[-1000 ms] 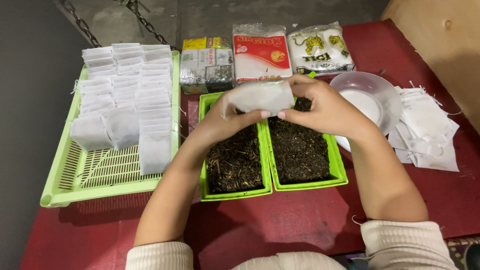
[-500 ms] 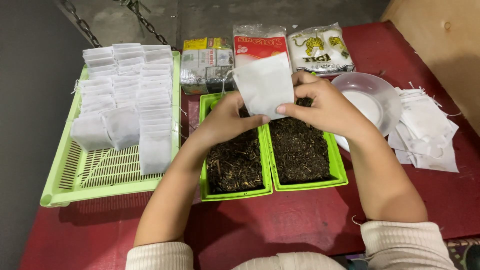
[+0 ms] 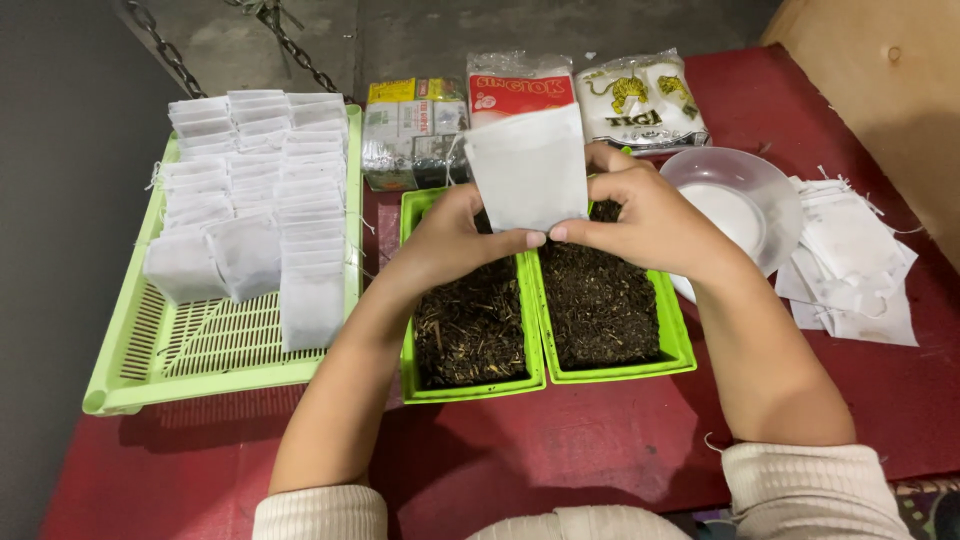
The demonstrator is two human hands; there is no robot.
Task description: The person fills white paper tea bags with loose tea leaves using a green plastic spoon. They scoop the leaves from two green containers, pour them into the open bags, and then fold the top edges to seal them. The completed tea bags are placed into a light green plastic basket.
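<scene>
Both hands, left hand (image 3: 450, 240) and right hand (image 3: 640, 215), pinch the lower edge of a white filter bag (image 3: 527, 168), held upright above two green trays (image 3: 540, 360) of dried leaves at the tabletop's (image 3: 600, 460) middle.

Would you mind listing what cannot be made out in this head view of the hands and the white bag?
- White filter bag: whether filled is unknowable; opaque.
- Left hand and right hand: palms and some fingertips hidden behind the bag.
- Clear bowl: near rim covered by the right wrist.
- Two green trays: far ends hidden behind hands.
</scene>
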